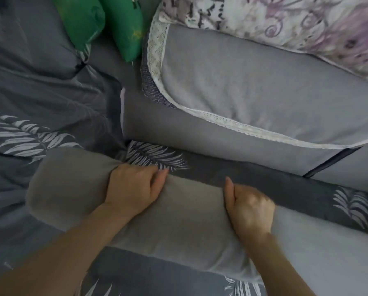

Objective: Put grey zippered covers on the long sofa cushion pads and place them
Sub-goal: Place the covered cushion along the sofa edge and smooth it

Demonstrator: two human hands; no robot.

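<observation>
Cushion pad (67, 189) diagonal, upper-left to lower-right

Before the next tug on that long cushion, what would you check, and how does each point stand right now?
1. Left hand grips the pad: ok.
2. Right hand grips the grey cover at its edge: ok.
3. Pad fully inside the cover: not ok, its left end is bare.
4. Zipper lined up: cannot tell, none shows.
5. Green pillows clear of the pad: ok.

cushion pad (178, 221) lies before sofa armrest (242, 92).
</observation>
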